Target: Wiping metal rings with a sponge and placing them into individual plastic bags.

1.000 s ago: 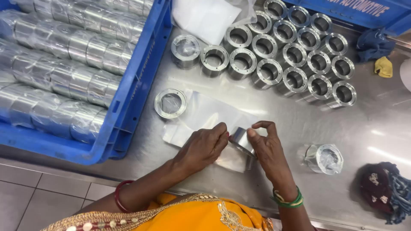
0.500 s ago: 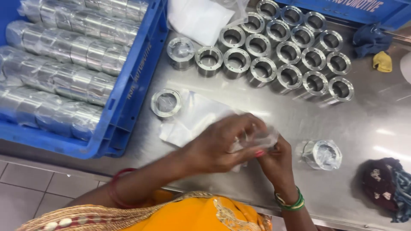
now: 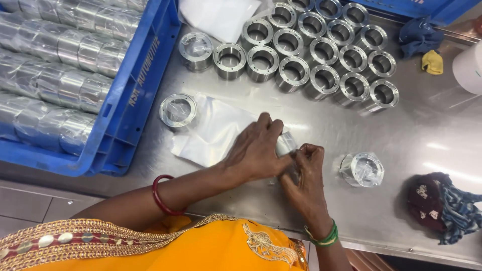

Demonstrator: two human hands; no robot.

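Observation:
My left hand (image 3: pixel 256 148) and my right hand (image 3: pixel 304 173) meet over a steel table (image 3: pixel 326 125), both closed around one metal ring in a clear plastic bag (image 3: pixel 286 144). The hands hide most of the ring. Under my left hand lies a pile of flat clear bags (image 3: pixel 211 130). A wrapped ring (image 3: pixel 177 110) stands left of the pile. Another wrapped ring (image 3: pixel 362 169) sits to the right of my right hand.
Several bare metal rings (image 3: pixel 321 50) stand in rows at the back of the table. A blue crate (image 3: pixel 75 70) full of wrapped rings fills the left. Cloths lie at right: dark red and blue (image 3: pixel 442 206), blue (image 3: pixel 419 35), yellow (image 3: pixel 432 61).
Both hands have lifted the bagged ring off the bag pile and shifted slightly right, with the left hand now covering more of it.

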